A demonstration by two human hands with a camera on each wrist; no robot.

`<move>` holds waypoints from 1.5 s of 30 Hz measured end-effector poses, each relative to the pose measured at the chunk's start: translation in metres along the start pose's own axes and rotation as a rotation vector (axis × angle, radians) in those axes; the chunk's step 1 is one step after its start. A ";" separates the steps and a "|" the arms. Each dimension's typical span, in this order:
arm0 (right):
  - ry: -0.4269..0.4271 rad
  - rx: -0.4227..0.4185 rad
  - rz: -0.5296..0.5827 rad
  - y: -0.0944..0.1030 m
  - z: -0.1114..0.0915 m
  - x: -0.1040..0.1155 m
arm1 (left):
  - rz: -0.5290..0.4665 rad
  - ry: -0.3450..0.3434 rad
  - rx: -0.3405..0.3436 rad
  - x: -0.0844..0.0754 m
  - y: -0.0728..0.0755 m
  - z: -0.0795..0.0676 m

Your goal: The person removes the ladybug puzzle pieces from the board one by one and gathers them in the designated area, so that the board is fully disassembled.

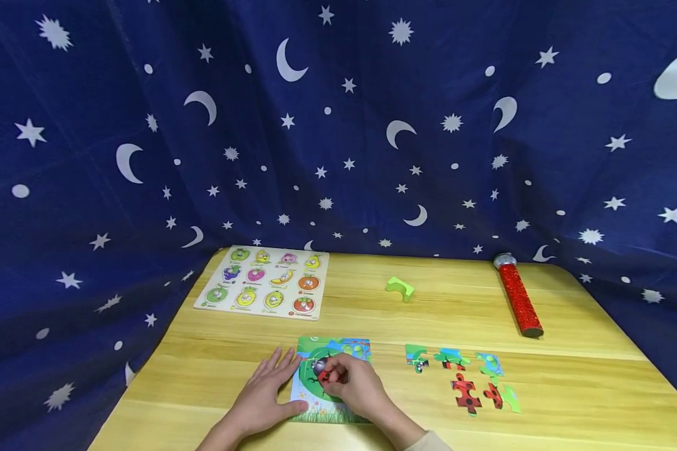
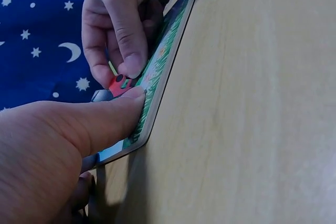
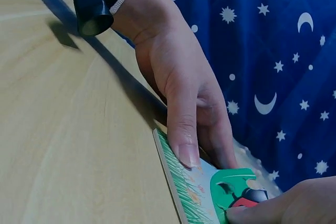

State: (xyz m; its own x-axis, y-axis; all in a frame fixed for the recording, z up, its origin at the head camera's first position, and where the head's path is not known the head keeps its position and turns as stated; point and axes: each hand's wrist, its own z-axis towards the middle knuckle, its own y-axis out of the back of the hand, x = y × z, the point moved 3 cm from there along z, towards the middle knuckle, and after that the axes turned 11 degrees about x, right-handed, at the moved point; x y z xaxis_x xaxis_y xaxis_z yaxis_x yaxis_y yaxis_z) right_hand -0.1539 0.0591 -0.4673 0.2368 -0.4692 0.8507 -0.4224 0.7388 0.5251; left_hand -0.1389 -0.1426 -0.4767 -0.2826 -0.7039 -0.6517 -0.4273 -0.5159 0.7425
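A jigsaw puzzle board with a ladybug on a green leaf lies near the front of the wooden table. My left hand lies flat at its left side, fingers spread and thumb on the board's lower-left corner. In the left wrist view the left thumb rests along the grassy edge. My right hand pinches a red and black puzzle piece between thumb and fingers, low over the leaf. The right fingers hide part of the board. In the right wrist view the right thumb covers part of the ladybug.
Several loose puzzle pieces lie to the right of the board. A fruit peg board lies at the back left, a green arch block at the back middle. A red glittery tube with a silver top lies right. A starry blue curtain surrounds the table.
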 end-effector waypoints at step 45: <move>0.176 -0.025 -0.352 -0.006 0.006 0.014 | -0.023 0.009 -0.053 0.009 -0.006 0.000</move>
State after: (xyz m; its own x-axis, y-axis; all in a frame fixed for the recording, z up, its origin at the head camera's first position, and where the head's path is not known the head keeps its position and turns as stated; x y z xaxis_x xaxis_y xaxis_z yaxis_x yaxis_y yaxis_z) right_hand -0.1527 0.0449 -0.4586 0.5109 -0.6072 0.6085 -0.2679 0.5602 0.7839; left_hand -0.1393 -0.1456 -0.4869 -0.2655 -0.6961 -0.6671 -0.3873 -0.5566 0.7350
